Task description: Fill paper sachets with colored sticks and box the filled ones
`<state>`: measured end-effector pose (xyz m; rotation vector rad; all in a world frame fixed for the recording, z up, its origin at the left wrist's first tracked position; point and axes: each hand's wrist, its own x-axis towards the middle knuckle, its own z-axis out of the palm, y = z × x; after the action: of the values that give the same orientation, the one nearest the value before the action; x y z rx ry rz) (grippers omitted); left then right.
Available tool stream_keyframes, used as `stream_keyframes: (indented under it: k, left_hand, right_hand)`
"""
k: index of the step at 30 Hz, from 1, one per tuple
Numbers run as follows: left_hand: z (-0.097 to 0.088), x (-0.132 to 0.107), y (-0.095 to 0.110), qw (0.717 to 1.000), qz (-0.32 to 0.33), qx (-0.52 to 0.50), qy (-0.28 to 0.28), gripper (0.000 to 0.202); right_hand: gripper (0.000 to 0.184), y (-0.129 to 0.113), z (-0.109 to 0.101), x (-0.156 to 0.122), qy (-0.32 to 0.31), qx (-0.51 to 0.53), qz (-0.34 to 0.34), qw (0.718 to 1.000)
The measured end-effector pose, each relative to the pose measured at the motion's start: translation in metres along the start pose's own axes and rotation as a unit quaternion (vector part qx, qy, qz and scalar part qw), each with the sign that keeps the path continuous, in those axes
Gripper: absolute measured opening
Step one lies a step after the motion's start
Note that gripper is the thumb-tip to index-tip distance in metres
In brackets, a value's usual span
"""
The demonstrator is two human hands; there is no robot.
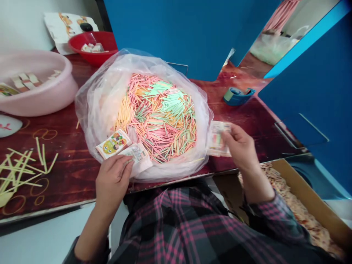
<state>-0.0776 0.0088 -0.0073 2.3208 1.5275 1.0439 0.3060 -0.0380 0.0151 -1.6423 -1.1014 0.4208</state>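
Note:
A clear plastic bag (pixel 101 84) lies open on the table, full of thin pink, green, yellow and orange sticks (pixel 162 117). At the bag's near left edge, my left hand (pixel 114 178) is closed on a small printed packet (pixel 136 154). Another packet with a cartoon picture (pixel 113 143) lies just beyond those fingers, against the bag. To the right of the bag, my right hand (pixel 242 146) pinches a similar small packet (pixel 218 139) between thumb and fingers. What the packets contain cannot be made out.
A pink basin (pixel 59 91) and a red bowl (pixel 96 38) with small packets stand at the left. Loose yellow sticks (pixel 19 170) lie near the front left. A blue tape roll (pixel 238 96) sits at the right. Below it, a cardboard box (pixel 297 187) holds many small pieces.

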Motion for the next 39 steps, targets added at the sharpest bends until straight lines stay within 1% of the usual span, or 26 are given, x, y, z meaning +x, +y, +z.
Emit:
stream_keyframes:
  k: [1,2,4,6,8,10,13,14,16,17,18,19,20,21,23,25,28,30,31,33,36,38,39]
  left_hand:
    - [0.001,-0.003,-0.006,0.999,0.014,0.037,-0.001,0.027]
    - [0.002,-0.005,-0.01,0.997,0.022,0.07,-0.007,0.029]
    - [0.007,-0.006,-0.014,0.992,0.03,0.119,-0.025,0.031]
    - [0.01,-0.004,-0.013,0.989,0.03,0.14,-0.046,0.03]
    - [0.012,-0.001,-0.01,0.987,0.027,0.144,-0.067,0.027]
    - [0.012,0.003,-0.007,0.985,0.016,0.149,-0.086,0.024]
    - [0.013,0.009,-0.003,0.979,-0.011,0.17,-0.11,0.023]
    - [0.013,0.01,-0.002,0.977,-0.019,0.179,-0.118,0.023]
    - [0.014,0.013,0.001,0.971,-0.034,0.195,-0.135,0.023]
    - [0.014,0.013,0.002,0.968,-0.041,0.201,-0.142,0.023]
    - [0.014,0.014,0.003,0.967,-0.048,0.204,-0.147,0.023]
    - [0.014,0.014,0.004,0.966,-0.052,0.204,-0.148,0.022]
    - [0.013,0.013,0.005,0.968,-0.055,0.2,-0.143,0.021]
    - [0.012,0.013,0.005,0.97,-0.055,0.195,-0.133,0.019]
    - [0.011,0.012,0.005,0.975,-0.05,0.184,-0.11,0.02]
    - [0.013,0.012,0.004,0.977,-0.044,0.179,-0.109,0.021]
    - [0.018,0.016,-0.001,0.974,-0.049,0.181,-0.131,0.015]
    - [0.02,0.018,-0.004,0.974,-0.052,0.181,-0.124,0.017]
    - [0.02,0.018,-0.005,0.977,-0.05,0.177,-0.11,0.019]
    - [0.019,0.017,-0.004,0.985,-0.033,0.159,-0.065,0.021]
    - [0.014,0.012,0.007,0.993,0.021,0.111,0.015,0.019]
    - [0.012,0.012,0.017,0.996,0.048,0.06,0.034,0.017]
    - [0.012,0.014,0.023,0.998,0.048,0.023,0.035,0.016]
  right_hand:
    - [0.034,0.011,-0.011,0.004,0.008,-0.072,-0.007,0.997]
    - [0.035,0.021,-0.019,0.006,0.014,-0.156,-0.01,0.988]
    - [0.038,0.04,-0.026,0.009,0.019,-0.299,-0.023,0.954]
    - [0.041,0.052,-0.026,0.009,0.03,-0.382,-0.04,0.923]
    - [0.044,0.056,-0.024,0.009,0.047,-0.406,-0.059,0.911]
    - [0.043,0.05,-0.023,0.01,0.06,-0.391,-0.087,0.914]
    - [0.033,0.027,-0.013,0.009,0.052,-0.322,-0.148,0.934]
    - [0.029,0.017,-0.006,0.007,0.047,-0.289,-0.163,0.942]
    - [0.024,-0.005,0.016,0.001,0.022,-0.205,-0.176,0.962]
    - [0.022,-0.015,0.031,-0.004,-0.005,-0.156,-0.181,0.971]
    - [0.02,-0.025,0.046,-0.009,-0.059,-0.105,-0.188,0.975]
    - [0.019,-0.034,0.061,-0.013,-0.118,-0.062,-0.208,0.969]
    - [0.017,-0.041,0.076,-0.017,-0.162,-0.032,-0.235,0.958]
    - [0.016,-0.047,0.089,-0.021,-0.19,-0.01,-0.261,0.946]
    - [0.017,-0.055,0.107,-0.024,-0.211,0.015,-0.3,0.93]
    - [0.018,-0.058,0.117,-0.025,-0.215,0.029,-0.311,0.925]
    - [0.019,-0.059,0.121,-0.024,-0.237,0.037,-0.29,0.926]
    - [0.019,-0.06,0.122,-0.024,-0.257,0.031,-0.253,0.932]
    - [0.02,-0.061,0.123,-0.024,-0.269,0.025,-0.23,0.935]
    - [0.023,-0.065,0.129,-0.024,-0.304,0.009,-0.179,0.936]
    - [0.04,-0.072,0.142,-0.025,-0.369,0.013,-0.107,0.923]
    - [0.049,-0.077,0.149,-0.025,-0.388,0.057,-0.06,0.918]
    - [0.05,-0.078,0.15,-0.025,-0.385,0.087,-0.041,0.918]
